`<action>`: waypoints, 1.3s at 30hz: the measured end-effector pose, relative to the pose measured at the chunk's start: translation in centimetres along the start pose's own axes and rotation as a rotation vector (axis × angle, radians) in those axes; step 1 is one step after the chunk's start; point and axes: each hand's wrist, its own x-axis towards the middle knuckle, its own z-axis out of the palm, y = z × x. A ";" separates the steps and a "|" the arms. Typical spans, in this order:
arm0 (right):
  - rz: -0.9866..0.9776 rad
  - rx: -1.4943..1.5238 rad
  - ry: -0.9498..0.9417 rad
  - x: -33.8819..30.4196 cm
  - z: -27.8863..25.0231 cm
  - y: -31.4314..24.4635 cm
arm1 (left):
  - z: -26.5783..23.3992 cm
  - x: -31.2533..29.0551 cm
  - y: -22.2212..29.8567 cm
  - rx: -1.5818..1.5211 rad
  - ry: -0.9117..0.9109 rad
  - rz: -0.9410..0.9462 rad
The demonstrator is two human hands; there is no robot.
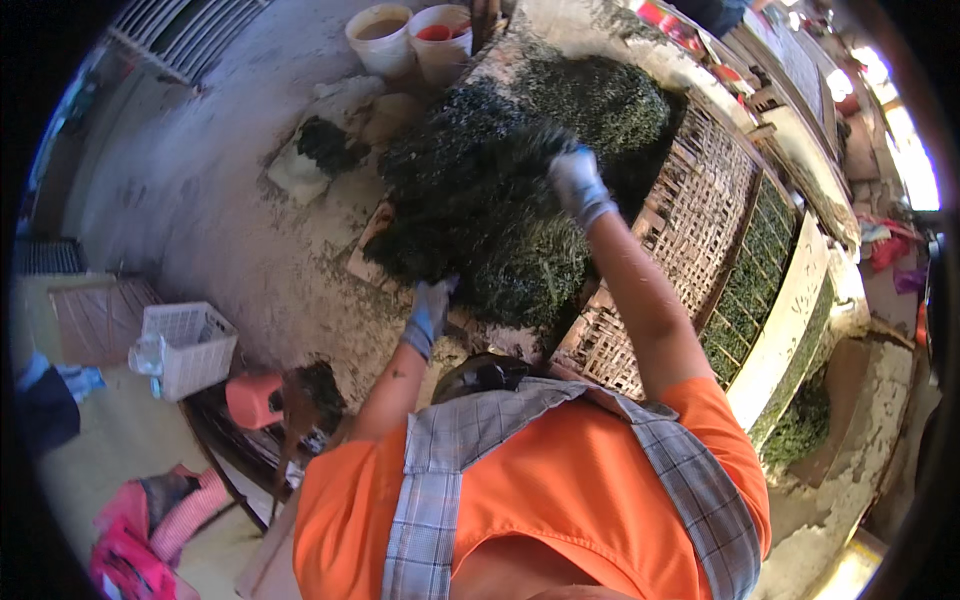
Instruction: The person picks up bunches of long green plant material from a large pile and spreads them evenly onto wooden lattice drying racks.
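Observation:
A large heap of dark green, finely cut leaves (480, 190) spreads over the work surface in front of me. My right hand (577, 182), in a pale glove with blue on it, is at the heap's right side. It looks closed on a clump of leaves, though motion blurs it. At the near left edge of the heap is my left hand (432, 308), also gloved. Its fingers touch the leaves and are partly hidden, so their grip does not show. Right of the heap lies a woven bamboo mat (695, 185).
Two white buckets (381, 42) stand beyond the heap. A framed rack of green leaves (752, 270) lies right of the mat. To the left are a white plastic basket (195, 345) and a red container (255, 401). Dark leaves also lie on a pale sack (298, 178).

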 end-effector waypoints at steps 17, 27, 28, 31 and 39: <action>-0.967 -2.030 -0.133 -4.1 -3.7 -25.1 | -3.5 -6.3 12.3 1.055 0.574 -0.050; -0.984 -1.726 -0.588 -2.0 -3.9 -3.6 | 0.0 2.3 8.5 0.742 0.362 0.208; -0.405 -1.089 -0.558 -2.6 -4.9 -1.0 | 0.8 2.3 9.6 0.691 0.263 0.318; -0.032 -0.332 -0.307 -7.4 -5.5 -2.5 | 6.7 -2.4 21.0 0.610 0.006 0.639; -0.033 -0.321 -0.288 -8.6 -9.5 -4.5 | 16.6 -1.5 30.2 0.341 -0.294 0.632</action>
